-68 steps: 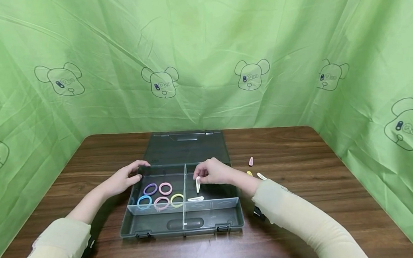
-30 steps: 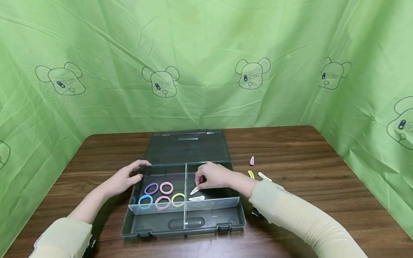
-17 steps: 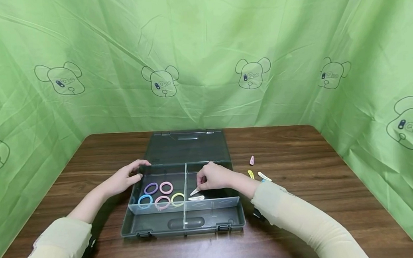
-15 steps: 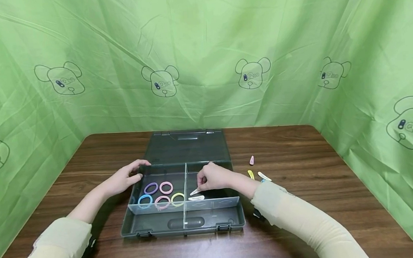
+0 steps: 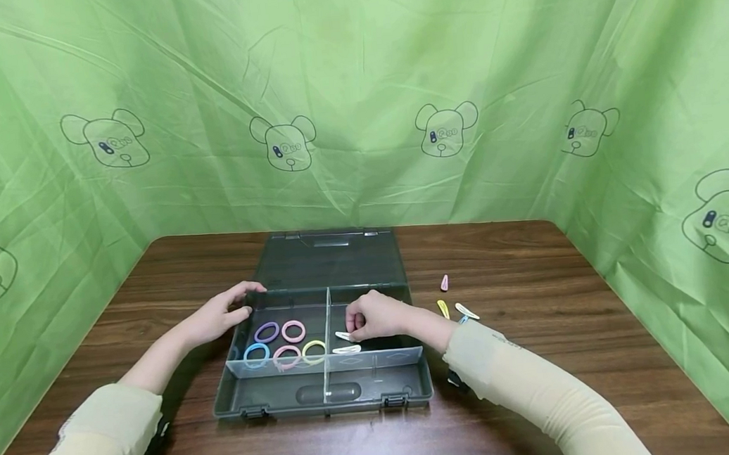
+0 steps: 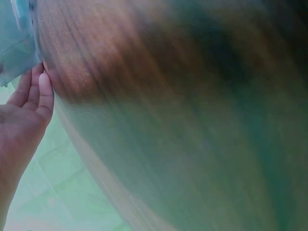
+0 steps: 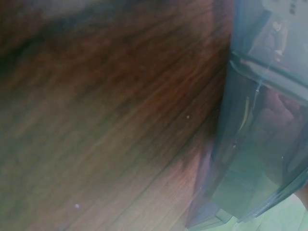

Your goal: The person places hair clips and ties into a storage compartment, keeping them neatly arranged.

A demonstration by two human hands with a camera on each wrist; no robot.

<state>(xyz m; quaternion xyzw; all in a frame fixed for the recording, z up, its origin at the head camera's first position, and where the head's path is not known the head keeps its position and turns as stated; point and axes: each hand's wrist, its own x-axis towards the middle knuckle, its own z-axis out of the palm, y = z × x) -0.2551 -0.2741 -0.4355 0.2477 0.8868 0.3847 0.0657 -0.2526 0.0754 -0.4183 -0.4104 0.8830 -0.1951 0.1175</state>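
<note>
A dark translucent divided box (image 5: pixel 377 403) lies open on the table, its lid folded back. My left hand (image 5: pixel 212 317) rests against its back left corner, fingers fairly straight; the left wrist view shows these fingers (image 6: pixel 33 94) touching the box's side. Inside the back right compartment, my right hand (image 5: pixel 380 314) pinches the right end of a white hair clip (image 5: pixel 342 335) close to the floor. Another white hair clip (image 5: pixel 346 350) lies just in front of it. In the right wrist view, the right hand shows only dimly through the box wall (image 7: pixel 226 120).
Several hair ties, among them a purple hair tie (image 5: pixel 267 332) and a blue hair tie (image 5: pixel 256 355), lie in the back left compartment. Right of the box are a pink clip (image 5: pixel 444 283), a yellow clip (image 5: pixel 443 309), a white clip (image 5: pixel 467 311) and a partly hidden blue one (image 5: pixel 464 320).
My right hand has lowered the white hair clip from upright to nearly flat, then turned it so its free end points back left. The left hand has stayed at the box corner.
</note>
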